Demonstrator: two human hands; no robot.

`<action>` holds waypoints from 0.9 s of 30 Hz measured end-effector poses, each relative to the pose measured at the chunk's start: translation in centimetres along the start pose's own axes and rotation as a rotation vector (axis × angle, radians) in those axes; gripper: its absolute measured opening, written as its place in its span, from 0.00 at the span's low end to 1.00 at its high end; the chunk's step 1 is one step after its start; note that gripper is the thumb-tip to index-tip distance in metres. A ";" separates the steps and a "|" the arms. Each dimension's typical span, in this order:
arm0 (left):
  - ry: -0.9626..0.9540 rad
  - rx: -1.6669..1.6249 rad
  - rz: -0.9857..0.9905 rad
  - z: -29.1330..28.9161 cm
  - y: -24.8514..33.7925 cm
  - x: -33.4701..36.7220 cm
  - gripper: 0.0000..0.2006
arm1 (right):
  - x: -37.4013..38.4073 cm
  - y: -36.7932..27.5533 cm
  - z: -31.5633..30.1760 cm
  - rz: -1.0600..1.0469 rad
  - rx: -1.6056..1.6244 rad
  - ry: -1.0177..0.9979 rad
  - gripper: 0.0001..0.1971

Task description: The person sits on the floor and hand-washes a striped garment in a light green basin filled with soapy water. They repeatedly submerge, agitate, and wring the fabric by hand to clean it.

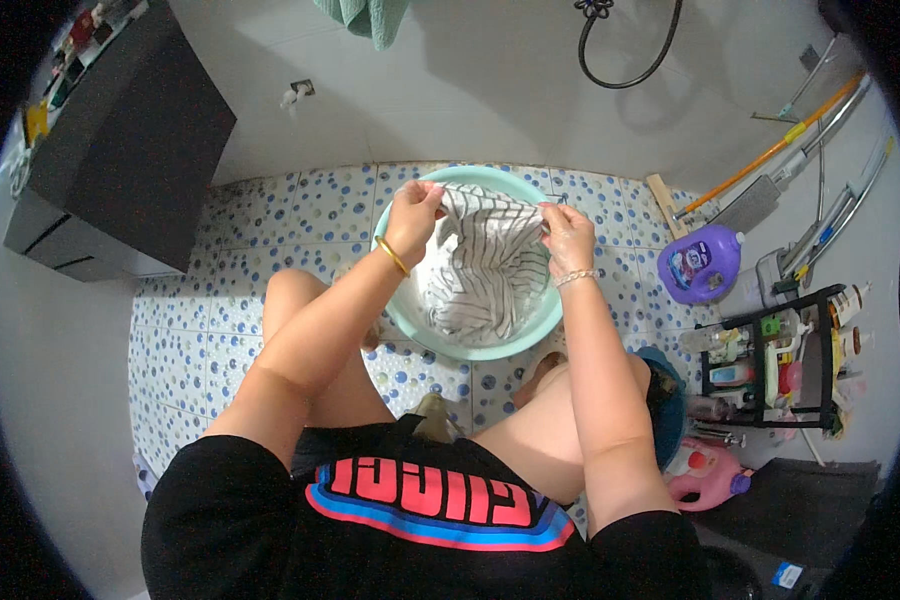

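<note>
At eleven o'clock on the mint basin (475, 353), the left hand (410, 215) pinches the striped cloth (485, 262) between closed fingertips, its lower folds lying inside the basin. At two o'clock, the right hand (572, 236) pinches it likewise. Spreading it seems the current step; the next move probably needs even tension.

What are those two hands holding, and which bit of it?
A striped cloth, by its upper edge: the left hand pinches one spot and the right hand another, above the basin.
</note>
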State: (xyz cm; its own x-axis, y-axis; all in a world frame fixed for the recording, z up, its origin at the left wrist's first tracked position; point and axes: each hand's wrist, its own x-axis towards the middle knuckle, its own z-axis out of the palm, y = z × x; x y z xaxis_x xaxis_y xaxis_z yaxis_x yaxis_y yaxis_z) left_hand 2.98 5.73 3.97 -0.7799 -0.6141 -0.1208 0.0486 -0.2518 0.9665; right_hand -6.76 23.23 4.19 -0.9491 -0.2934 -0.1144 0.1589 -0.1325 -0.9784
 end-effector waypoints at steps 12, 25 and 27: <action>-0.048 0.974 0.406 4.2 7.1 0.6 0.09 | -2.6 -4.3 -0.3 -0.489 -0.462 0.112 0.08; -0.530 1.322 0.525 4.3 8.7 1.0 0.12 | -0.6 -4.5 -0.2 -0.321 -0.008 -0.125 0.13; -0.478 1.234 0.733 4.1 8.5 1.1 0.11 | -1.6 -5.8 -0.6 -0.344 -0.322 -0.250 0.18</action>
State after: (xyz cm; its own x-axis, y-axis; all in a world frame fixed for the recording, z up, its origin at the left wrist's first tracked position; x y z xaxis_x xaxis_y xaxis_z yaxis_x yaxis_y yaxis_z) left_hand 0.00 5.99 13.01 -0.9516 0.0327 0.3055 0.1553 0.9092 0.3863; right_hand -6.37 25.05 9.93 -0.8317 -0.5060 0.2287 -0.2789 0.0245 -0.9600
